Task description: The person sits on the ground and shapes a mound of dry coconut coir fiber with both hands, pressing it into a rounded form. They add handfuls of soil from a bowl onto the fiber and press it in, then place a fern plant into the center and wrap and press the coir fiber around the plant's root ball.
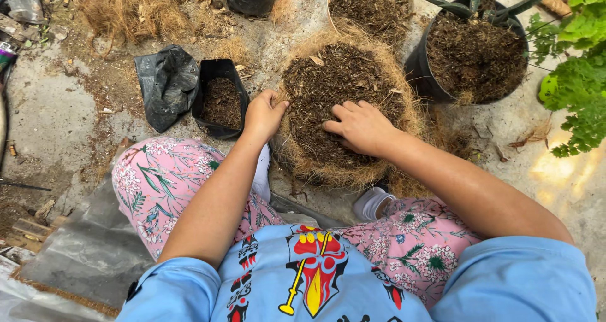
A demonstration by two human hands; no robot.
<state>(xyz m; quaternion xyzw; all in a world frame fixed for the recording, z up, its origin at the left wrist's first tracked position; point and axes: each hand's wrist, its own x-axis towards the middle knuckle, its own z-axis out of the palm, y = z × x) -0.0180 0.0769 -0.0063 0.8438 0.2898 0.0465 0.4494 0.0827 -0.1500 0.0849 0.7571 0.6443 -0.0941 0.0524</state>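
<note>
A round basket lined with brown coconut fibre (353,170) sits on the ground between my knees, filled with dark chopped potting mix (328,82). My left hand (264,115) grips the basket's left rim, fingers curled over the fibre edge. Palm down, my right hand (361,126) lies on the mix near the basket's middle, its fingers spread and pressed into the surface. Both forearms reach forward over my pink flowered trousers.
A small black grow bag of soil (219,101) stands left of the basket, a crumpled black bag (167,82) beside it. A black pot with a spiky plant (475,57) and another filled basket (369,3) stand behind. Green leaves (577,76) at right; dry fibre (136,6) at top left.
</note>
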